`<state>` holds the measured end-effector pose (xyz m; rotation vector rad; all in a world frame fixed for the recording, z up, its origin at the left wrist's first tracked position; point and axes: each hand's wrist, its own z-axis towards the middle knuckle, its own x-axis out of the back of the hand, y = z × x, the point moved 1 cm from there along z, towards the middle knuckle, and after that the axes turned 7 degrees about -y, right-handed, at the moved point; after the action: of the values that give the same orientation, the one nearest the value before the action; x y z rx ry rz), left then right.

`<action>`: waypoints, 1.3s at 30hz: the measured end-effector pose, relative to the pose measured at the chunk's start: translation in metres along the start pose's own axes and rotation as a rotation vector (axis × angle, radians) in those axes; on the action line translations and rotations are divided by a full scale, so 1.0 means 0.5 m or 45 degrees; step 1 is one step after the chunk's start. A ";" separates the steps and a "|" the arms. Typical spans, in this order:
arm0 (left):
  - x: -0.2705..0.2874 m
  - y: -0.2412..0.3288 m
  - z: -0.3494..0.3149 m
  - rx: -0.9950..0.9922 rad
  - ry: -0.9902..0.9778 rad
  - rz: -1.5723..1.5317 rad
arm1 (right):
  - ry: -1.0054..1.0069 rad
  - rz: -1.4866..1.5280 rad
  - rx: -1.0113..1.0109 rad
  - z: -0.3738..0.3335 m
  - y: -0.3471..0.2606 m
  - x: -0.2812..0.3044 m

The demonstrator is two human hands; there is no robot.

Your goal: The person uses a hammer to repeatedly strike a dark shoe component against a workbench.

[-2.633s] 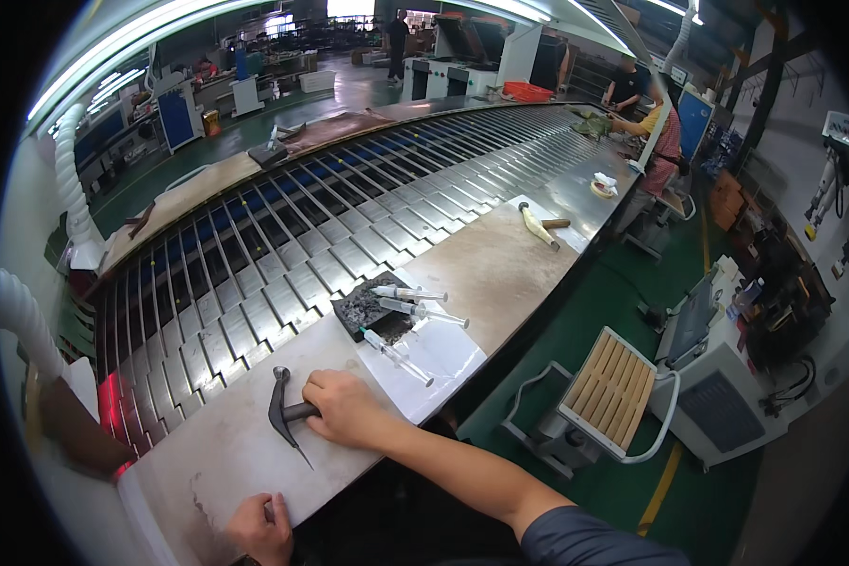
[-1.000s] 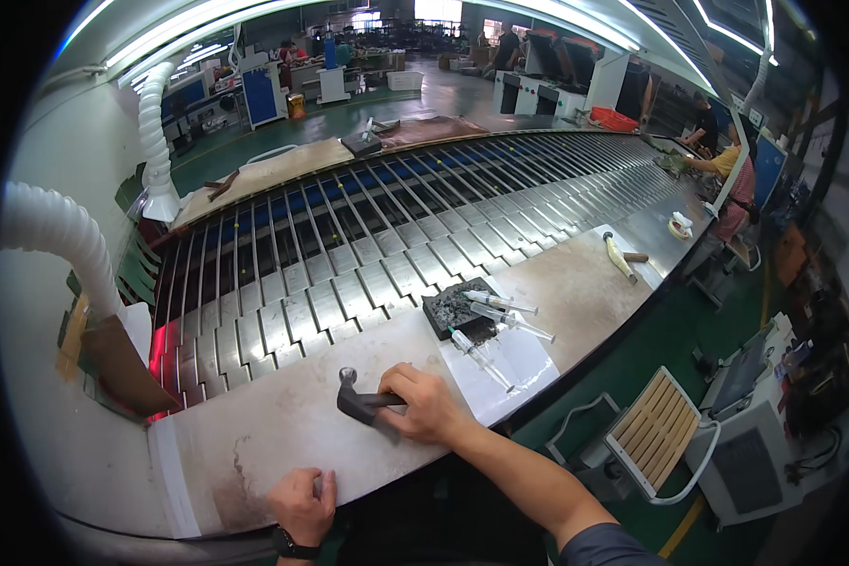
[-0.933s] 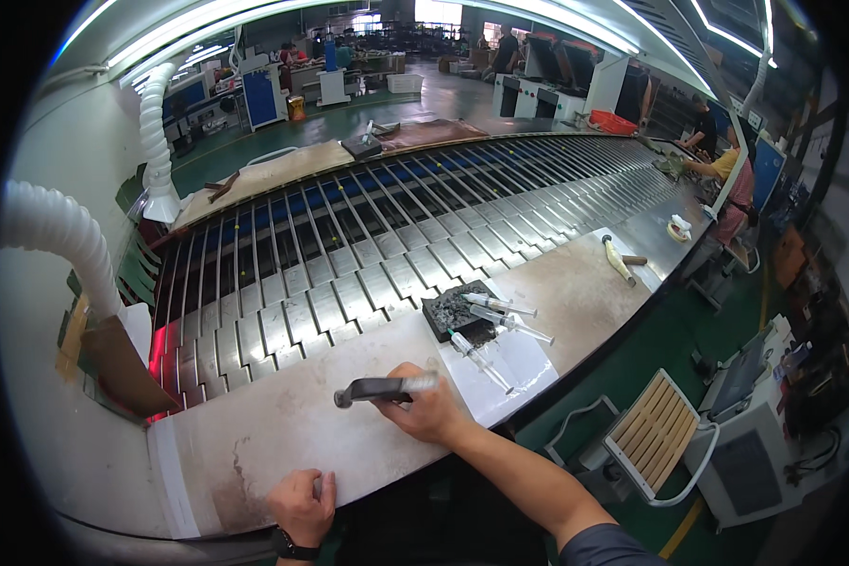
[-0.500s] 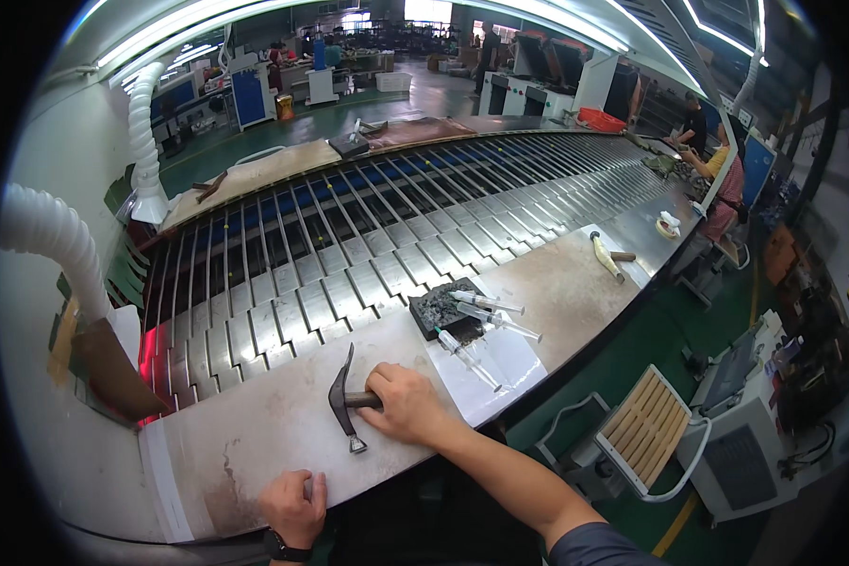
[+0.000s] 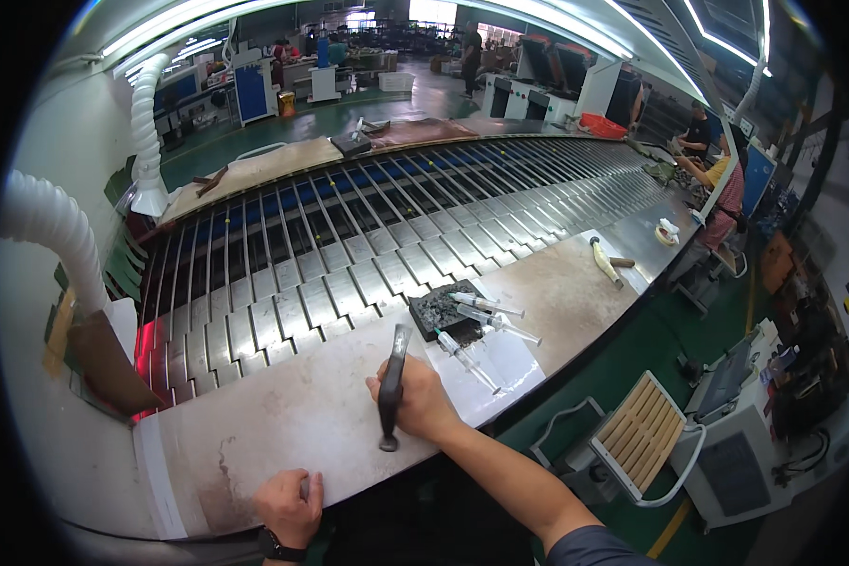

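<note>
Factory floor with green paint and fluorescent strips frames a long curved metal workbench, its far half made of slatted steel strips. At the bench's near edge, the person's right hand is clenched around the dark handle of a hammer, which stands nearly on end, its head pointing down at about 6 o'clock and meeting the worn plate. The left hand, a dark watch at the wrist, is curled over the bench's front lip at 7 o'clock from the hammer; whether it grasps anything cannot be told. Just beyond the right hand, at 1 o'clock, a dark square pad and several clear syringes lie partly on a white sheet. Farther along the bench at 2 o'clock rests a pale-handled tool and a roll of tape. A white ribbed hose hangs at 10 o'clock, and another worker stands at the bench's far end.
</note>
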<state>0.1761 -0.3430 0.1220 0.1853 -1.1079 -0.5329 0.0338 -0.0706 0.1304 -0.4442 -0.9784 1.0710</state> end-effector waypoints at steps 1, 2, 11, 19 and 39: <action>0.002 -0.001 0.000 0.003 -0.021 0.018 | -0.115 -0.080 0.074 0.000 -0.003 0.000; 0.005 -0.002 -0.001 0.006 -0.041 0.036 | -0.232 -0.252 0.155 -0.004 0.006 -0.008; 0.006 -0.002 -0.008 0.021 -0.022 0.037 | -0.271 -0.311 0.128 -0.006 -0.008 -0.018; 0.007 0.001 -0.005 -0.002 -0.019 0.038 | -0.279 -0.360 0.147 -0.011 -0.013 -0.018; 0.019 0.001 -0.009 0.016 -0.016 0.053 | -0.278 -0.238 0.334 -0.009 -0.015 -0.020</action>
<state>0.1833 -0.3479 0.1277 0.1696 -1.1255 -0.4905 0.0401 -0.0822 0.1289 -0.0198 -1.0310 1.0737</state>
